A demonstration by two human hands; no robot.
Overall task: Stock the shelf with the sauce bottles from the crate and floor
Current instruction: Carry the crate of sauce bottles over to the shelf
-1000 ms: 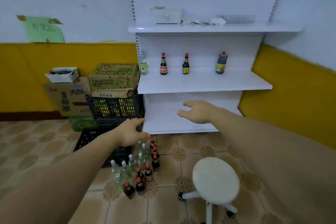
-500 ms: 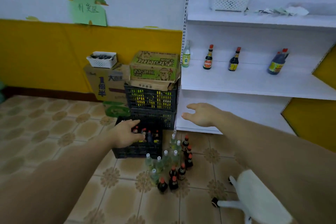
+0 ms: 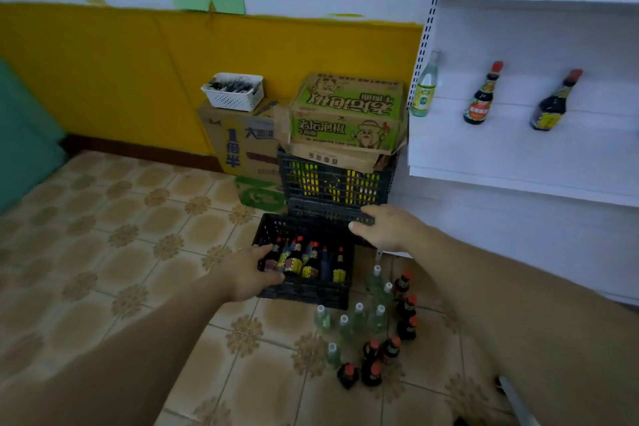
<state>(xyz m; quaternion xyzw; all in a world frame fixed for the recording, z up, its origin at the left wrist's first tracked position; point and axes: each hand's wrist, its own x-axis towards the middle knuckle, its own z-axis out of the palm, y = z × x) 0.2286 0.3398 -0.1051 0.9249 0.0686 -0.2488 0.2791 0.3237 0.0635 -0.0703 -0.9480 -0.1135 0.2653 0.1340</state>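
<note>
A black crate point(image 3: 306, 291) on the tiled floor holds several dark sauce bottles point(image 3: 313, 261) lying on their sides. My left hand point(image 3: 247, 273) reaches in at the crate's left end, thumb and fingers curled round the leftmost sauce bottle point(image 3: 270, 261). My right hand point(image 3: 385, 228) hovers with relaxed fingers at the crate's far right corner, fingertips by a black rim. Several clear and dark bottles point(image 3: 375, 322) stand on the floor to the right of the crate. The white shelf point(image 3: 518, 156) at right carries a pale bottle point(image 3: 424, 92) and two dark bottles point(image 3: 480, 98).
Behind the crate, stacked black crates point(image 3: 333, 183) carry a green carton point(image 3: 347, 114). A brown box point(image 3: 238, 145) with a white basket point(image 3: 233, 92) stands left of them. The lower shelf board runs behind my right arm. A white stool's leg shows at bottom right.
My view swung left and down toward the crate. My left hand dropped into the crate onto the leftmost bottle. My right hand moved left from in front of the shelf to the crate's corner.
</note>
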